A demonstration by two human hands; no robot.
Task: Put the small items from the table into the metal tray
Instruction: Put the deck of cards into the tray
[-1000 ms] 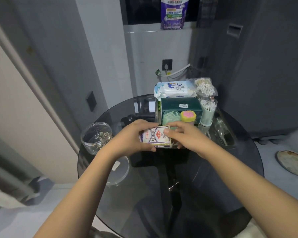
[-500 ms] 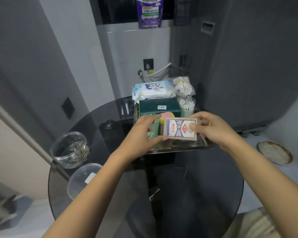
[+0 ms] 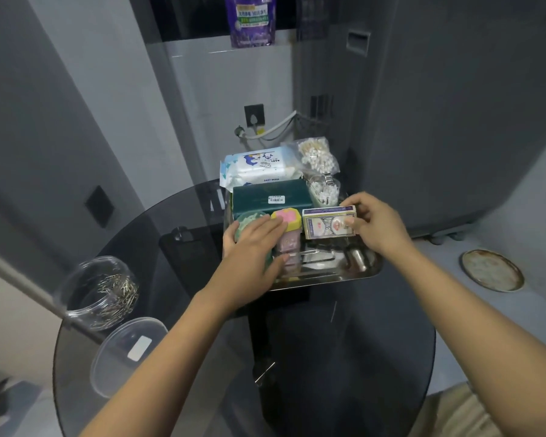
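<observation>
A metal tray (image 3: 334, 277) stands on the far side of a round dark glass table (image 3: 375, 326). In it are a wipes pack (image 3: 259, 165), a dark green box (image 3: 270, 198), a green round container (image 3: 248, 217), a yellow-and-pink container (image 3: 286, 217) and cotton swabs (image 3: 323, 190). My right hand (image 3: 377, 223) holds a card box (image 3: 328, 222) upright inside the tray, just right of the yellow-and-pink container. My left hand (image 3: 254, 247) lies flat over the green container, fingers spread and touching both small containers.
A clear jar of paper clips (image 3: 100, 291) stands at the table's left edge, its clear lid (image 3: 128, 353) lying in front of it. A bag of swabs (image 3: 317, 156) leans behind the tray. Grey walls close in behind; a round plate (image 3: 492, 270) lies on the floor at right.
My right hand carried the card box from the tray's front edge to its right side and stood it there. My left hand let go of the box and settled on the green container.
</observation>
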